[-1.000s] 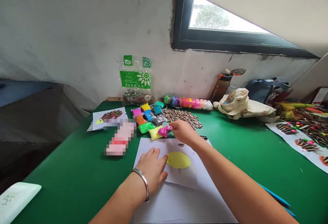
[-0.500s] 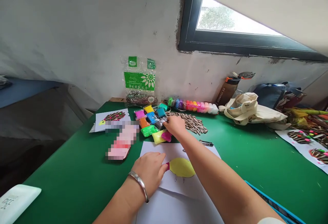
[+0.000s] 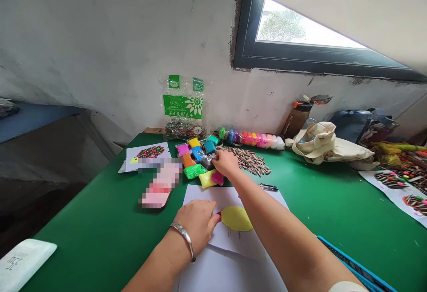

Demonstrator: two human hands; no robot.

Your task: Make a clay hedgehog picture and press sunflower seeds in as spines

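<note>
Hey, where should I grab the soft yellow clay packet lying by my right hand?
Pinch the yellow clay packet along its front edge, coming from your side, over the white paper sheet. That edge looks free, while the magenta clay packet sits against its right end and the lime green clay packet lies just behind-left. It lies flat and looks soft, so a thumb-and-finger pinch should hold it.

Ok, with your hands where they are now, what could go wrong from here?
The right hand is among the clay packets, right beside the loose sunflower seeds, so a careless sweep might scatter them. The left hand rests close to the yellow clay oval, and its fingertips could smear the small pink dab at the oval's edge.
</note>
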